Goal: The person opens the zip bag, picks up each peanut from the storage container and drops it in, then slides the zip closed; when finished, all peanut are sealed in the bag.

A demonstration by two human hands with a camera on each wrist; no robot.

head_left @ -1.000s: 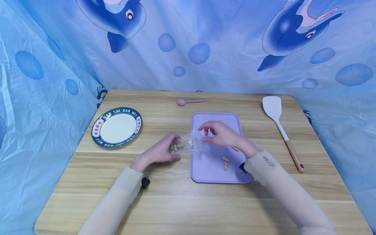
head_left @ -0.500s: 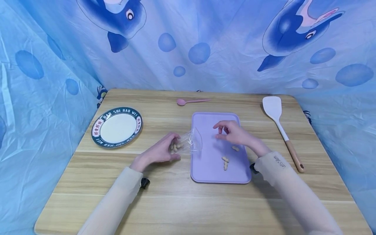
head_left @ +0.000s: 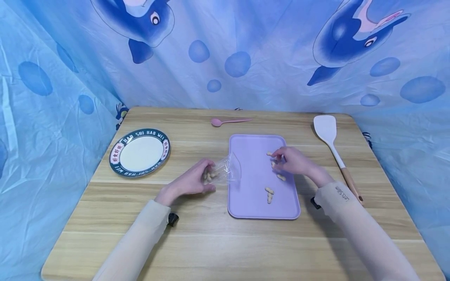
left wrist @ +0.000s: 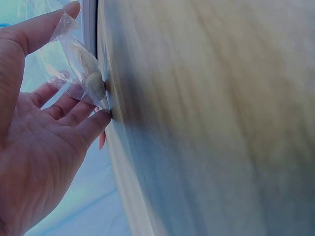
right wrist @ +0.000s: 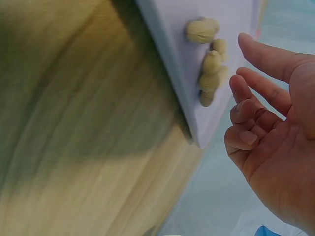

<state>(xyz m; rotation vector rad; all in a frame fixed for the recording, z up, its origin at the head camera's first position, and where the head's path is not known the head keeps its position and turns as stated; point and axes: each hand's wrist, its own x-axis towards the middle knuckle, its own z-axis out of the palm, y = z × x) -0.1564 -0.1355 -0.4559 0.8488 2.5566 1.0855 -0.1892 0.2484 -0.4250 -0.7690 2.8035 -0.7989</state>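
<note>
A clear plastic bag [head_left: 225, 171] with several peanuts [head_left: 209, 176] inside lies with its mouth over the left edge of a purple tray [head_left: 249, 203]. My left hand [head_left: 191, 180] holds the bag's closed end, thumb on one side and fingers on the other. Loose peanuts [head_left: 269, 191] lie on the tray. At its upper right, my right hand [head_left: 295, 160] hovers beside a peanut [head_left: 270, 153] and another partly behind the fingertips. In the right wrist view its thumb and index finger stand apart, with no peanut [right wrist: 202, 30] between them.
A white plate with a dark green rim [head_left: 117, 166] stands on the left of the wooden table [head_left: 218, 246]. Behind the tray lies a pink spoon [head_left: 216, 122]. A white spatula with a wooden handle [head_left: 327, 128] lies on the right, beyond the right forearm.
My right hand has moved right, from beside the bag's mouth to the tray's right side. Two peanuts now show near its fingertips. The left hand and bag stay in place.
</note>
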